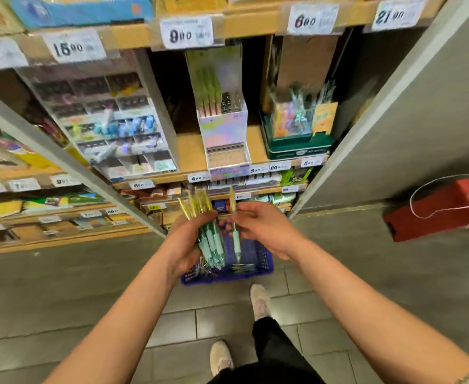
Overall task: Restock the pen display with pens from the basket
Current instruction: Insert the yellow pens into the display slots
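A: Down over the blue basket (261,261) on the floor, you're holding a whole bunch of pens (209,239) in your left hand (183,239). Your fingers are wrapping round the green grips and the yellow caps are poking up. Your right hand (266,231) is pinching one single pen (236,239) near its top, just beside the bunch, with the tip hanging down.

B: So where's it going?

A: I'm guessing the pastel pen display (225,128) up on the wooden shelf (189,151), well apart from both hands right now. Some pens are standing in its back left rows, and the holes next to them and the front tray (227,157) are looking empty. It's all blurry, so I can't tell if those pens match yours.

B: Any tips for doing it clean?

A: The single pen is already hanging tip down and cap up, so don't flip it. Bring the bunch up near the display too, so you're not reaching down for every pen. I'd be filling the back holes first and working forward, so your wrist isn't knocking pens you've already placed. Drop each one straight into its hole and don't jam it in at an angle. A few more pens (243,268) are lying in the basket for later.
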Motion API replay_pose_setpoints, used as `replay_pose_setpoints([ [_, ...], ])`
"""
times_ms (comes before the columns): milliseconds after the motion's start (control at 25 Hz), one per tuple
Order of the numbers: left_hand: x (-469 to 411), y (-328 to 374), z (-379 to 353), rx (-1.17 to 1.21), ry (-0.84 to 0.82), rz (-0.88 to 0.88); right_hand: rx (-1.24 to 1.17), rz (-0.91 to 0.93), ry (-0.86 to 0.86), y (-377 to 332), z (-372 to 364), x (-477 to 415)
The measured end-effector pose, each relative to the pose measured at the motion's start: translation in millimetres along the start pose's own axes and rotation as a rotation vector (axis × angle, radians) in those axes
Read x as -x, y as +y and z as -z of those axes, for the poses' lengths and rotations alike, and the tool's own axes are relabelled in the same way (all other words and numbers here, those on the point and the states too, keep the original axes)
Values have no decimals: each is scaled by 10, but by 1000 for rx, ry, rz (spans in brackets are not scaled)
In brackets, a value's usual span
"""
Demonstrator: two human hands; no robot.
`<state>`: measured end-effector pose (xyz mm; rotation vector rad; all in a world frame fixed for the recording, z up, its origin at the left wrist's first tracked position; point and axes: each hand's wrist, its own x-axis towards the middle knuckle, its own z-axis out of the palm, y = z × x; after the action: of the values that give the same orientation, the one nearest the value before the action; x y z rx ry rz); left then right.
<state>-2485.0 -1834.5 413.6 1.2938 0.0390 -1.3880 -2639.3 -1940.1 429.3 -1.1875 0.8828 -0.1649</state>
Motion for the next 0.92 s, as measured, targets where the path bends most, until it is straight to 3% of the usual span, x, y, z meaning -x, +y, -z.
replay_pose_setpoints([
  [240, -120, 498, -489, 29, -16, -165, 33, 132, 40, -673, 397, -232],
  [680, -1326, 924, -615, 13, 89, -173, 75, 304, 167, -1016, 993, -1566],
  [920, -1880, 1018, -542, -6, 45, -241, 63, 595, 527, -1619, 1081, -2607],
])
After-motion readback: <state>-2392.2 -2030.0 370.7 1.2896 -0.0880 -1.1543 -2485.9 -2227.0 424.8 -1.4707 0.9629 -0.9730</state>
